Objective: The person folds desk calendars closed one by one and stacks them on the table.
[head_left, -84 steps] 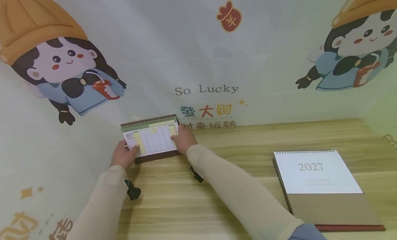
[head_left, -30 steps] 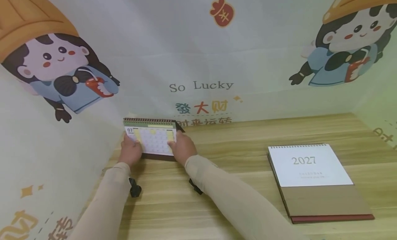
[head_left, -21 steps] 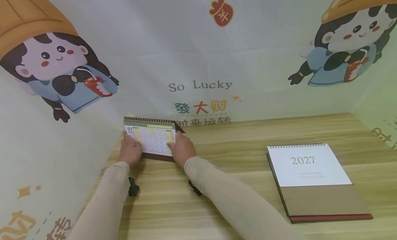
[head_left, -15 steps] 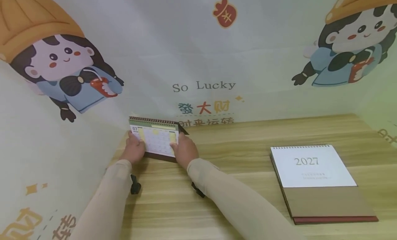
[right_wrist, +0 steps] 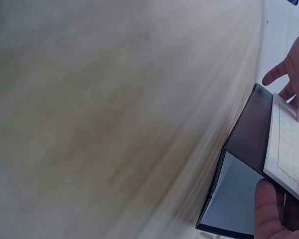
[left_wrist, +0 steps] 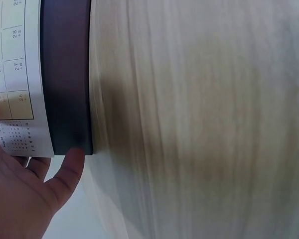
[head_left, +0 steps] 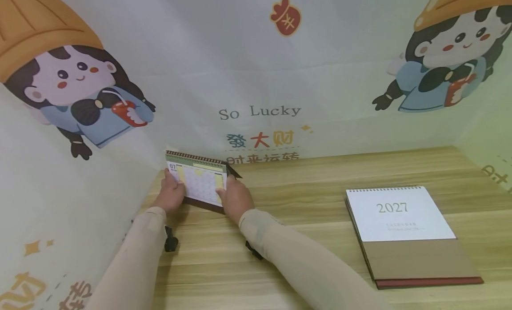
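A small spiral-bound desk calendar [head_left: 202, 182] with a "07" page stands at the far left of the table, by the wall, its face toward me. My left hand [head_left: 171, 196] grips its left end, thumb over the page. At the other end my right hand [head_left: 238, 196] holds the edge, with its thumb on the page too. A dark base strip [left_wrist: 66, 74] runs under the pages in the left wrist view. From the right wrist view, the dark folded stand [right_wrist: 234, 191] opens as a triangle beside the right-hand fingers [right_wrist: 266, 204].
A larger "2027" calendar [head_left: 402, 216] lies on the right of the wood-grain table [head_left: 304, 194]. A printed cloth wall [head_left: 192, 92] rises behind the table and along its left side.
Both hands have turned the small calendar: its right end has come nearer me, while earlier that end stood farther back. The grip looks the same. The "2027" calendar stays in place.
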Motion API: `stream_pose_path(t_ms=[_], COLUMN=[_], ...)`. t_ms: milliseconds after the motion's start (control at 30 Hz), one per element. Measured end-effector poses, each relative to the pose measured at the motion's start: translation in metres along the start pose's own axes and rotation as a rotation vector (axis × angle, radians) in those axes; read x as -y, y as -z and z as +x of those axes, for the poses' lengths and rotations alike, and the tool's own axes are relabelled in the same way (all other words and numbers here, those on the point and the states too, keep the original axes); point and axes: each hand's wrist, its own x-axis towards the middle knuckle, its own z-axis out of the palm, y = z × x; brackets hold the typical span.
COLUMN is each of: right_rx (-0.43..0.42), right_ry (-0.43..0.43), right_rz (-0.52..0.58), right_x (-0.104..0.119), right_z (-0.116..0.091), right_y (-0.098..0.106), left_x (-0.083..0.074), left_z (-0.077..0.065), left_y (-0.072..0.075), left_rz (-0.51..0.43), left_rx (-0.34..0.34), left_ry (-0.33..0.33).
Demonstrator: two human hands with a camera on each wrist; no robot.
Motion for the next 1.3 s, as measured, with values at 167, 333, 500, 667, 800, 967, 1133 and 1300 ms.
stream_pose_path(t_ms=[167,333,500,667,800,967,1133,1300], right_rx=[-0.012,-0.033,-0.044,-0.077,-0.074,-0.055,-0.057,-0.078], right_ry=[0.005,0.013,0.033,0.036,0.025,0.001,-0.010,-0.007], right_rz=[-0.013,-0.017,-0.022,-0.033,-0.037,-0.041,-0.031,-0.028], right_x=[0.000,0.000,0.001,0.001,0.001,0.001,0.002,0.000], right_z=[-0.002,-0.003,-0.004,-0.004,-0.005,-0.006,-0.007,-0.006], right_y=[-0.003,-0.004,-0.005,-0.005,-0.005,-0.004,-0.004,-0.006], left_x=[0.001,0.000,0.001,0.002,0.004,0.000,-0.006,-0.011], left_z=[0.001,0.002,0.002,0.004,0.004,0.000,-0.006,-0.003], left_y=[0.000,0.001,0.003,0.003,0.003,0.010,0.014,0.011], left_rz=[-0.004,-0.017,-0.030,-0.035,-0.049,-0.164,-0.347,-0.414], left_rx=[0.016,0.027,0.036,0.030,0.043,0.081,-0.024,-0.146], left_ry=[-0.008,-0.012,-0.003,-0.025,-0.042,0.011,0.150,0.151])
